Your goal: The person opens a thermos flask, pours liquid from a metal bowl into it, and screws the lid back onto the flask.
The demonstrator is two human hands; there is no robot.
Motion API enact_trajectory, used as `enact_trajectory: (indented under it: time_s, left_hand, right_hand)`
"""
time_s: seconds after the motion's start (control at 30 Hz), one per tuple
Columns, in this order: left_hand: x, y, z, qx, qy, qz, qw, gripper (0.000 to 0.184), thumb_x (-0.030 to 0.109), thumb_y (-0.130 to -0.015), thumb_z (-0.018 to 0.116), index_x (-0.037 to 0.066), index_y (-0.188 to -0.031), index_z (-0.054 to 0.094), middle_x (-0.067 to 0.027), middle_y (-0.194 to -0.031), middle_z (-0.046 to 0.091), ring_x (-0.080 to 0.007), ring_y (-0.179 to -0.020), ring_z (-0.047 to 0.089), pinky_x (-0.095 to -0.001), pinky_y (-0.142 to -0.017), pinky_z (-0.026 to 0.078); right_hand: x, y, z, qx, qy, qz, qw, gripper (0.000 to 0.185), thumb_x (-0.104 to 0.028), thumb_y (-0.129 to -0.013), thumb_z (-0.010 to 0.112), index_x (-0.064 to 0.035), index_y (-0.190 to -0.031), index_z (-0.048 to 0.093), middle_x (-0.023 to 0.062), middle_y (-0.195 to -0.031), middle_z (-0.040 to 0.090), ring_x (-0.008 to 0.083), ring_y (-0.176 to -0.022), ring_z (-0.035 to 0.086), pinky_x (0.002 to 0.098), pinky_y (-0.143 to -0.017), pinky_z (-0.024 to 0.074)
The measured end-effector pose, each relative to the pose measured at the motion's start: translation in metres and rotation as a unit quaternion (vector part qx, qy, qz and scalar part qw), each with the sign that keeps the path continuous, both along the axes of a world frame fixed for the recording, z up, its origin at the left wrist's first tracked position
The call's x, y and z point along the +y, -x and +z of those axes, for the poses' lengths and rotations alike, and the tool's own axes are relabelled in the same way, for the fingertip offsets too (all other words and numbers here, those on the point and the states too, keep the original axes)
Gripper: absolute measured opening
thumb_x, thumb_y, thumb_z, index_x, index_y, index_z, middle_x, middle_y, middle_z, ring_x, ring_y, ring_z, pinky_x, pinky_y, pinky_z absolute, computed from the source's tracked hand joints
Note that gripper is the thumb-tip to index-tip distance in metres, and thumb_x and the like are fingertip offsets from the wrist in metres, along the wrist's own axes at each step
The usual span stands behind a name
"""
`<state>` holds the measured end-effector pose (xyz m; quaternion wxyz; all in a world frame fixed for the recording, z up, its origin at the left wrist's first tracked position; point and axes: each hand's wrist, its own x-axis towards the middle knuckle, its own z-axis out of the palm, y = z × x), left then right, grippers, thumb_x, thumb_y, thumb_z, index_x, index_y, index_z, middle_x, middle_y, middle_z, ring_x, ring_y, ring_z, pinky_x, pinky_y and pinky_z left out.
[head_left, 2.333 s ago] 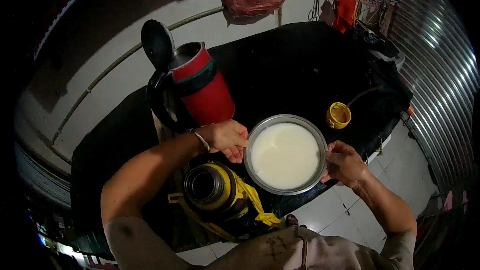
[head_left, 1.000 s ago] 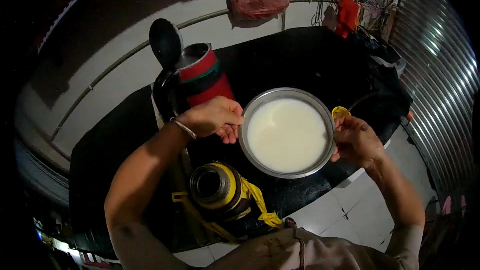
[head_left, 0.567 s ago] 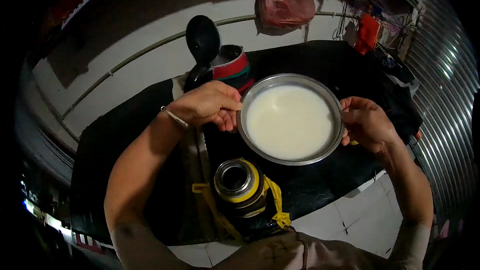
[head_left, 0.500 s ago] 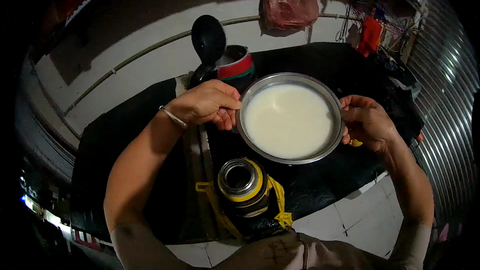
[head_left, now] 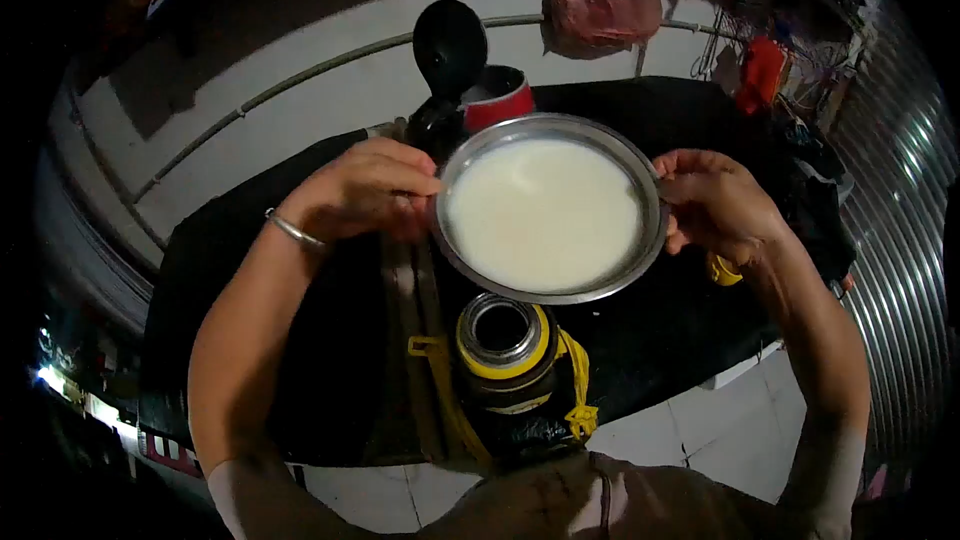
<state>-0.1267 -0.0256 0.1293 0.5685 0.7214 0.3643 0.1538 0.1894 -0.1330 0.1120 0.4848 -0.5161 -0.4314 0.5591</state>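
Both hands (head_left: 722, 202) grip a steel bowl (head_left: 550, 292) (white liquid (head_left: 545, 215) inside).

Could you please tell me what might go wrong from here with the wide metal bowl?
The wide silver metal bowl holds plenty of white liquid and has no lid, so a tilt could spill it.
The left hand and right hand hold only opposite sides, so an uneven lift might tip it.
The open yellow-and-dark flask appears close to the bowl's near edge, so a bump could perhaps topple it.

Both arms (head_left: 235, 340) bent, reaching forward — left hand (head_left: 372, 190) and right hand (head_left: 725, 205) well apart, each pinching
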Motion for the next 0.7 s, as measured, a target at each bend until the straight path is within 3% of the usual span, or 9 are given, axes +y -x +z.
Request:
enact_trajectory:
  time_s: [0.03, 0.07, 0.1, 0.17, 0.6, 0.7]
  left_hand:
    - [-0.006, -0.001, 0.002, 0.016, 0.006, 0.035, 0.999, 0.005, 0.005, -0.073, 0.062, 0.002, -0.071, 0.058, -0.0035, -0.066, 0.055, -0.0123, -0.06, 0.058, -0.0256, -0.053, 0.048]
    - [-0.012, 0.0, 0.002, 0.057, -0.156, -0.009, 0.986, 0.011, 0.011, -0.076, 0.063, 0.004, -0.069, 0.058, -0.0045, -0.065, 0.056, -0.0131, -0.058, 0.057, -0.0263, -0.052, 0.047]
    - [-0.01, 0.001, 0.002, 0.058, -0.154, -0.013, 0.986, 0.011, 0.011, -0.076, 0.063, 0.004, -0.069, 0.058, -0.0045, -0.065, 0.056, -0.0131, -0.058, 0.057, -0.0263, -0.052, 0.047]
    - [-0.005, 0.005, 0.003, -0.014, 0.062, 0.068, 0.996, 0.014, 0.014, -0.078, 0.063, 0.005, -0.07, 0.058, -0.0058, -0.065, 0.056, -0.0139, -0.057, 0.057, -0.026, -0.05, 0.045]
    - [-0.003, 0.012, -0.002, -0.012, 0.028, 0.076, 0.997, 0.021, 0.024, -0.075, 0.068, 0.008, -0.069, 0.056, -0.0039, -0.062, 0.056, -0.0133, -0.053, 0.057, -0.0246, -0.047, 0.044]
    - [0.0, 0.016, -0.004, -0.014, 0.032, 0.073, 0.997, 0.023, 0.026, -0.075, 0.069, 0.008, -0.069, 0.056, -0.0039, -0.062, 0.057, -0.0125, -0.053, 0.057, -0.0238, -0.047, 0.046]
  right_hand:
    - [0.0, 0.0, 0.0, 0.005, -0.003, 0.02, 1.0, 0.016, -0.001, -0.08, 0.053, 0.0024, -0.095, 0.05, 0.0097, -0.072, 0.058, 0.0168, -0.053, 0.059, 0.0309, -0.05, 0.0553]
    - [0.003, 0.0, 0.0, 0.007, -0.006, 0.04, 0.999, 0.016, -0.001, -0.08, 0.052, 0.0024, -0.095, 0.05, 0.0095, -0.072, 0.058, 0.0168, -0.054, 0.059, 0.0311, -0.051, 0.0553]
    - [0.005, 0.002, 0.001, 0.008, -0.003, 0.037, 0.999, 0.016, -0.001, -0.08, 0.052, 0.0024, -0.095, 0.05, 0.0095, -0.072, 0.058, 0.0168, -0.054, 0.059, 0.0311, -0.051, 0.0553]
    - [0.009, 0.004, 0.003, 0.002, -0.003, 0.045, 0.999, 0.018, 0.002, -0.081, 0.051, 0.0039, -0.099, 0.048, 0.0108, -0.074, 0.059, 0.0162, -0.053, 0.061, 0.0276, -0.048, 0.0556]
    - [0.014, 0.012, 0.005, -0.001, -0.008, 0.035, 0.999, 0.018, 0.001, -0.08, 0.052, 0.0038, -0.097, 0.048, 0.0108, -0.071, 0.059, 0.0184, -0.054, 0.062, 0.0306, -0.048, 0.0554]
    - [0.017, 0.012, 0.005, -0.01, -0.006, 0.037, 0.999, 0.02, 0.003, -0.081, 0.049, 0.0051, -0.1, 0.047, 0.0115, -0.072, 0.059, 0.0168, -0.05, 0.061, 0.0276, -0.045, 0.0555]
